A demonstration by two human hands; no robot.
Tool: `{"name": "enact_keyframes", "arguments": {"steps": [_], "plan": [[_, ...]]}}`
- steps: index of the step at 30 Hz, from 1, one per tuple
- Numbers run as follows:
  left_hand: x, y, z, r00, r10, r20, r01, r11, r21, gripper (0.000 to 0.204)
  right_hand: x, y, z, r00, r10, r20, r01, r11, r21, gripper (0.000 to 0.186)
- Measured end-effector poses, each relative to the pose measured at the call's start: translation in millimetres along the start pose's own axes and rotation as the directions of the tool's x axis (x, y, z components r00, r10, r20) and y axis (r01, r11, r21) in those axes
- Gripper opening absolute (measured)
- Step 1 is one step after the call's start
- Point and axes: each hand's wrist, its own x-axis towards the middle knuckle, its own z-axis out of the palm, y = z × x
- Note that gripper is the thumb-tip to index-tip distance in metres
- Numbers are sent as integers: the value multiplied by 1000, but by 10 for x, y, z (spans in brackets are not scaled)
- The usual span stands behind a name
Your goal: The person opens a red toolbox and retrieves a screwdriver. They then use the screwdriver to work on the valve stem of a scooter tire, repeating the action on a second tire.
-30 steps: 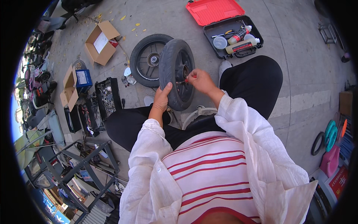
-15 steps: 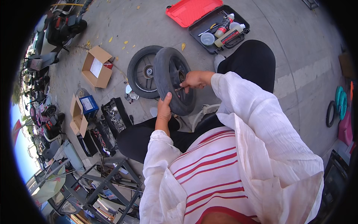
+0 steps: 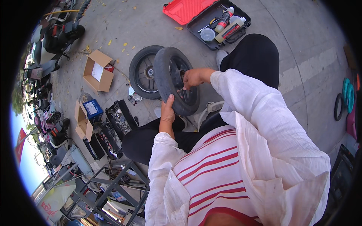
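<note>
A black scooter wheel with its tyre [image 3: 166,77] stands tilted upright in front of me. My left hand [image 3: 167,112] grips the tyre at its lower near side, thumb on the tread and the other fingers mostly hidden behind it. At the open right face of that wheel, my right hand [image 3: 197,78] reaches in among the spokes near the hub. Its fingers are curled and closed; what they pinch is too small to make out. A second black wheel [image 3: 140,71] lies flat on the ground just behind and left of the first, partly covered by it.
An open black case with a red lid [image 3: 188,11] holds bottles [image 3: 225,19] and a clear tub at the far right. To the left stand an open cardboard box [image 3: 105,80], a blue box [image 3: 92,108] and black trays of small parts [image 3: 121,119]. Parked scooters line the left.
My right hand has shifted only slightly at the wheel's spokes. The left hand keeps its grip on the tyre. The whole view has tilted a little.
</note>
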Motion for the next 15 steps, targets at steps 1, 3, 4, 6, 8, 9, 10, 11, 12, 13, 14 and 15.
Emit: {"name": "enact_keyframes", "arguments": {"steps": [1,3,4,6,8,9,10,11,12,13,14,15], "plan": [[17,15,6,1000,-4,19,4,1000,22,63,30,49,34,999,-24,-46,23,1000,-14,26],[32,22,35,1000,-6,23,6,1000,22,63,94,151,71,981,-172,-92,156,975,-159,23],[23,19,31,1000,-7,17,7,1000,20,64,94,129,76,963,-250,-99,221,947,-233,21],[18,0,11,1000,-15,16,14,999,32,63,74,90,108,956,-265,-124,192,888,-418,18],[25,-19,-17,1000,-13,27,12,999,53,63,2,-33,98,953,-272,-135,157,821,-549,16],[26,-31,-33,999,-10,37,8,998,67,63,-30,-98,92,953,-270,-135,141,794,-591,16],[27,-34,-34,999,-7,49,3,997,81,63,-69,-148,82,954,-266,-136,123,765,-632,15],[25,-38,-37,999,-14,49,9,996,85,63,-107,-189,73,958,-246,-145,108,782,-613,15],[23,-44,-41,999,-20,49,15,996,88,64,-138,-226,68,962,-226,-151,94,799,-594,15],[22,-43,-42,999,-24,49,20,996,91,64,-153,-247,61,966,-206,-159,79,813,-576,14],[23,-42,-44,998,-27,48,23,997,77,64,-133,-235,59,968,-188,-167,74,846,-528,15],[25,-41,-47,998,-30,47,27,998,62,65,-90,-199,57,970,-170,-174,68,876,-478,16]]}}
